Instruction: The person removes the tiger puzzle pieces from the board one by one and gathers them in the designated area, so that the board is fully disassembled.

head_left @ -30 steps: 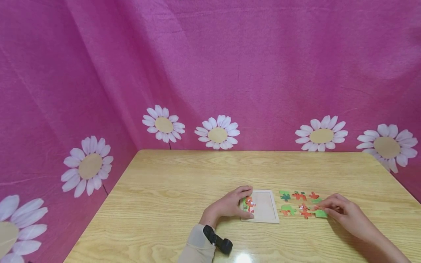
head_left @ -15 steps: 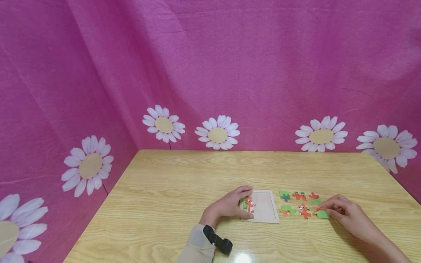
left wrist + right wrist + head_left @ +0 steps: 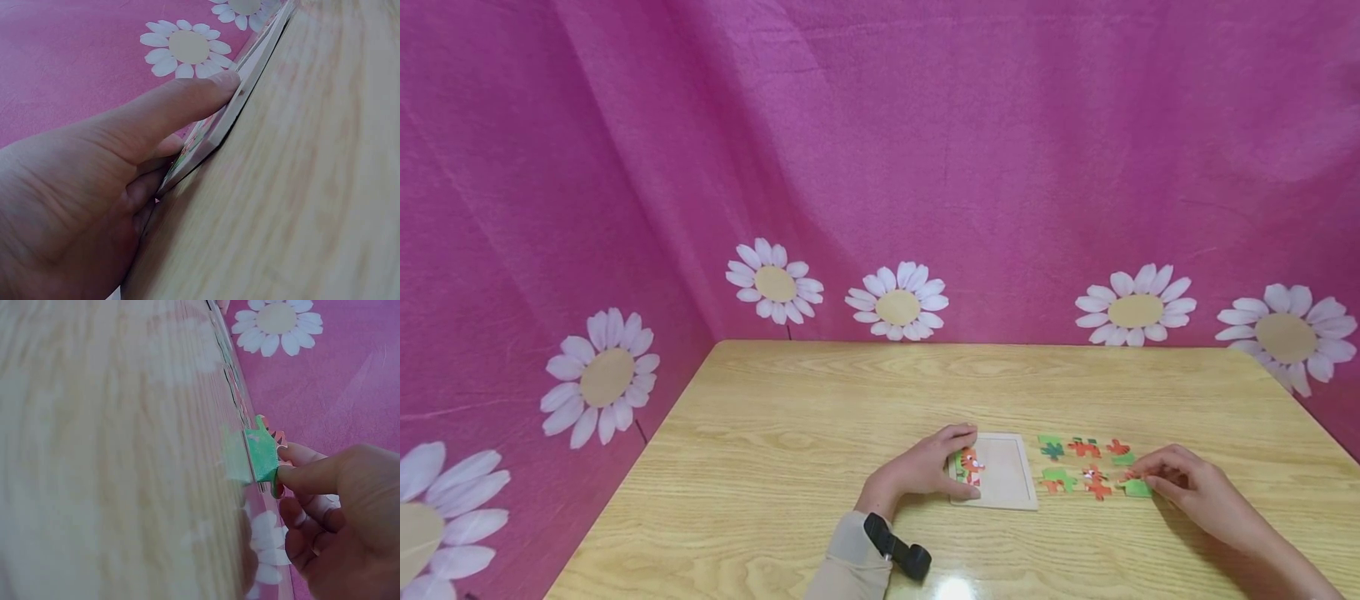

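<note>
In the head view my left hand (image 3: 913, 468) holds the left side of a shallow wooden puzzle tray (image 3: 1006, 467), thumb at the near edge and fingers at the far edge. Joined pieces with an orange animal picture (image 3: 972, 463) fill the tray's left part, and bare wood shows beside them. My right hand (image 3: 1202, 493) pinches a green and orange puzzle piece (image 3: 262, 455) between thumb and index finger, at the right end of the loose pieces. In the right wrist view this piece stands tilted at the tabletop, its lower edge close to the surface.
Several loose puzzle pieces lie in two rows right of the tray, among them a dark green one (image 3: 1051, 448) and a red one (image 3: 1097, 483). The wooden table (image 3: 850, 392) reaches back to a pink curtain (image 3: 1000, 167) printed with daisies. A black wrist device (image 3: 897, 547) sits on the left sleeve.
My right hand has shifted very slightly right with the pinched piece, showing more of the green piece behind it. The left hand and the tray stay put.
</note>
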`<action>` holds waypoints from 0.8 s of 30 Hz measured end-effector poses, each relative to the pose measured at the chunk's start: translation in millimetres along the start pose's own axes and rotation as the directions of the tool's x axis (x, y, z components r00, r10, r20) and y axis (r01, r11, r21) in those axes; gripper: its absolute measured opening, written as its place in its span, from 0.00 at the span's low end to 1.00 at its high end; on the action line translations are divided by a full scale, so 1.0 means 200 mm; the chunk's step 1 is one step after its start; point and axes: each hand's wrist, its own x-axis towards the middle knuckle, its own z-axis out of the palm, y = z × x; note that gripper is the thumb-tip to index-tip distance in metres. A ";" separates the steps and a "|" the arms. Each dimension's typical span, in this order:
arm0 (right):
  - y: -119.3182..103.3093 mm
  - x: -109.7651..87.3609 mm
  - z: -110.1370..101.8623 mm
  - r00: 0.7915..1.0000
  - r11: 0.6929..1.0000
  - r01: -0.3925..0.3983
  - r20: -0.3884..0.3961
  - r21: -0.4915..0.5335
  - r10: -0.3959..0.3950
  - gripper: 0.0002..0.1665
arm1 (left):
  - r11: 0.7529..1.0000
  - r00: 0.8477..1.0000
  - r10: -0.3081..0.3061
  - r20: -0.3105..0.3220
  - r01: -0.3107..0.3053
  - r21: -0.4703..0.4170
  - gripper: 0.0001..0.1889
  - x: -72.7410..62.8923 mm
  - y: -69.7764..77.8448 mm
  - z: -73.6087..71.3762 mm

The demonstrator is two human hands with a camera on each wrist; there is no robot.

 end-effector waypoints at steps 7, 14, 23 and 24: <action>0.01 0.01 -0.01 0.999 1.000 -0.026 0.044 -0.012 0.027 0.12 | 1.000 1.000 -0.012 0.000 0.012 0.003 0.46 0.00 0.01 -0.01; 0.03 0.02 -0.01 0.992 0.995 -0.067 0.105 -0.071 0.074 0.10 | 1.000 1.000 -0.016 -0.003 0.016 0.006 0.46 -0.01 0.01 0.00; 0.05 0.02 -0.01 0.992 0.997 -0.053 0.115 -0.051 0.059 0.07 | 1.000 1.000 -0.023 -0.005 0.023 -0.004 0.46 0.00 0.01 0.00; 0.05 0.02 -0.01 0.993 0.998 -0.045 0.111 -0.045 0.050 0.07 | 1.000 1.000 -0.025 -0.005 0.025 -0.006 0.46 0.00 0.01 0.00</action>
